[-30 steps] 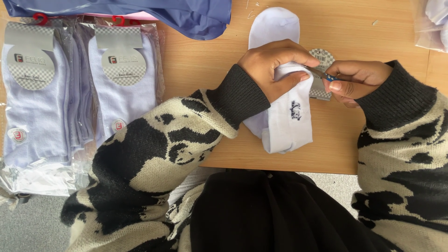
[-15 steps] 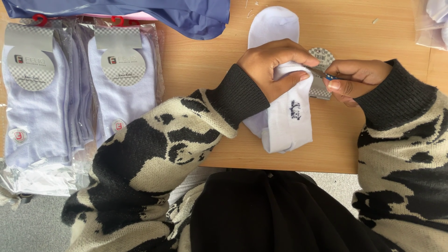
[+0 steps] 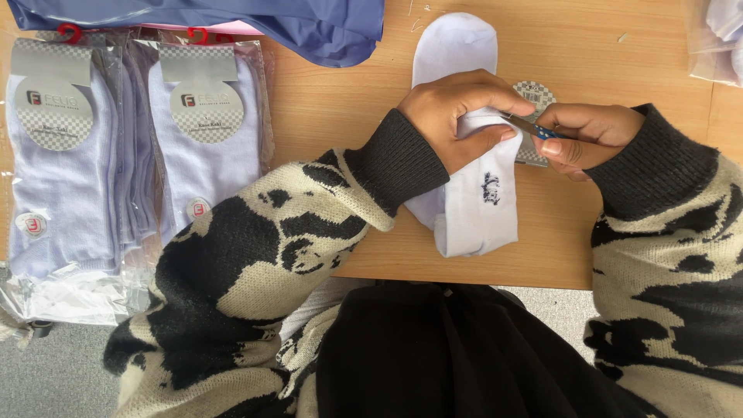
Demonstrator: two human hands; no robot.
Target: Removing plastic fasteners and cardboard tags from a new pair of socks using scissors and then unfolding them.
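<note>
A pair of white socks [image 3: 476,201] with a small dark emblem lies lengthwise on the wooden table [image 3: 348,116]. My left hand [image 3: 457,116] pinches the socks at their middle. Touching it from the right, my right hand [image 3: 584,138] grips a grey checkered cardboard label [image 3: 535,97] at the socks' edge, with a small blue-tipped thing between its fingers. Both sleeves are cream with black patches and dark cuffs.
Several packaged pairs of white socks [image 3: 116,170] in clear wrappers with grey labels and red hooks lie at the left. A blue plastic bag [image 3: 232,23] lies along the far edge. More clear-wrapped items [image 3: 716,39] sit at the top right. The table's near edge is at my lap.
</note>
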